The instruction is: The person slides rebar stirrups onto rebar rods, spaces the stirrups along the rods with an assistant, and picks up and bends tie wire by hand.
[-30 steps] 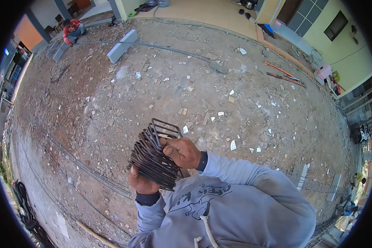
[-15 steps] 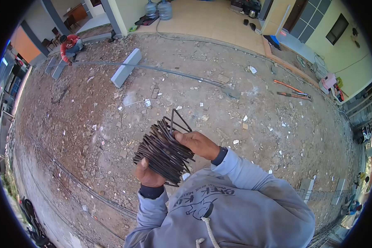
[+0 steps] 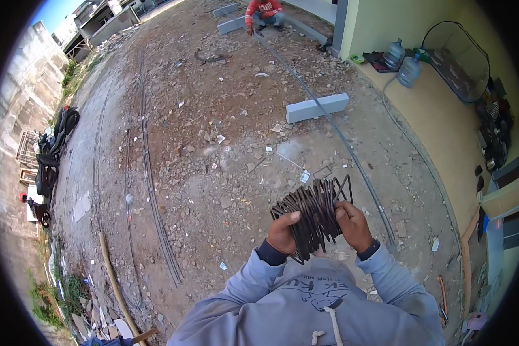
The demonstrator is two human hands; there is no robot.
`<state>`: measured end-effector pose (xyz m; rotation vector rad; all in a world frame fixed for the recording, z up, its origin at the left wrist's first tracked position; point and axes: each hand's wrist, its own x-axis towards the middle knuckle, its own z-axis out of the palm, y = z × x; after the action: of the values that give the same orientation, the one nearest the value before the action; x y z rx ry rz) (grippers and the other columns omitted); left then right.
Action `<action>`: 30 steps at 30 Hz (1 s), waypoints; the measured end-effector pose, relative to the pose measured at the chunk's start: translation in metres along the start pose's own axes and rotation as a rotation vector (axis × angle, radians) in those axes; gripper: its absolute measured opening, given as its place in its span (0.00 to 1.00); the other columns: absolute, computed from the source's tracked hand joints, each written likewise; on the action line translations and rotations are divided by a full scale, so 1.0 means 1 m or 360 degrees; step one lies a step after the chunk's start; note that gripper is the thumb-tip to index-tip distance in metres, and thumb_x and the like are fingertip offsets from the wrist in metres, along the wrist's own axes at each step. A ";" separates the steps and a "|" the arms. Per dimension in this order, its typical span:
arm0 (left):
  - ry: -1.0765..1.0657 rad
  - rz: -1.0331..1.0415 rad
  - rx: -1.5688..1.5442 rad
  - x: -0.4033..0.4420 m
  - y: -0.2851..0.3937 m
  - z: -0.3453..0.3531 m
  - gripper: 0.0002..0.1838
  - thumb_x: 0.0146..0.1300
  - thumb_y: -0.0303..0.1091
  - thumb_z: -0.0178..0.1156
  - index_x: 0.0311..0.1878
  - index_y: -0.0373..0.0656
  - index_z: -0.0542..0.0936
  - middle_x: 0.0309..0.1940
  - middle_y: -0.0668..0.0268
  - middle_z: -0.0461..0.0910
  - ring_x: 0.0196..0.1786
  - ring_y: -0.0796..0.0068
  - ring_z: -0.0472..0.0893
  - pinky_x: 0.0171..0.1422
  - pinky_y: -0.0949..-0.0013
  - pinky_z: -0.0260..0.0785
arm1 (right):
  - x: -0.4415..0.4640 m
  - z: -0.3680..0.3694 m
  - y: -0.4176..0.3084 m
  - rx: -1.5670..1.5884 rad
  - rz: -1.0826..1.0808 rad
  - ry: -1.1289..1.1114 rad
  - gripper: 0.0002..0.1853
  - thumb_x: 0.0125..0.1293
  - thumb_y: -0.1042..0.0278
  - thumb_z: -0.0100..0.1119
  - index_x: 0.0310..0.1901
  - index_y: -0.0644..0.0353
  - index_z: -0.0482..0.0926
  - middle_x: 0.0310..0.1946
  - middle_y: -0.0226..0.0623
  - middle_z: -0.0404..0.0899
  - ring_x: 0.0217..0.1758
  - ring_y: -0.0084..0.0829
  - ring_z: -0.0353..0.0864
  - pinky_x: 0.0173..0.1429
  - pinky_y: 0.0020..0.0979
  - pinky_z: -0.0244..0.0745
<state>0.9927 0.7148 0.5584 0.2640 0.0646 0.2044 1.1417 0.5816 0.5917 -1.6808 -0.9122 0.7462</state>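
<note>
Left hand (image 3: 281, 232) and right hand (image 3: 354, 228) are clamped on opposite sides of the loops (image 3: 312, 222), both thumbs in view, and what a bundle: dark, thin metal rods bent into angular frames, packed face to face in a ridged, uneven stack, one sharp corner poking up above the right thumb. The loops sit between the two hands, just ahead of the grey sweatshirt (image 3: 311, 288). Beyond, slim long bars (image 3: 353, 153) cross a pale, straight-edged block (image 3: 301, 112) on gritty brown ground (image 3: 196, 138).
</note>
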 end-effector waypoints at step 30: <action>0.0626 0.0354 0.0268 0.289 0.293 -0.225 0.43 0.54 0.53 0.55 0.64 0.28 0.58 0.58 0.37 0.64 0.62 0.44 0.66 0.68 0.49 0.53 | 0.418 -0.018 0.285 -0.0657 0.1123 0.0310 0.19 0.60 0.53 0.52 0.32 0.64 0.78 0.33 0.51 0.78 0.36 0.48 0.78 0.41 0.40 0.71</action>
<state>1.1985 1.1093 0.4087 0.3963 0.4449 0.4719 1.4330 0.8798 0.3045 -2.4433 -0.3262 0.8633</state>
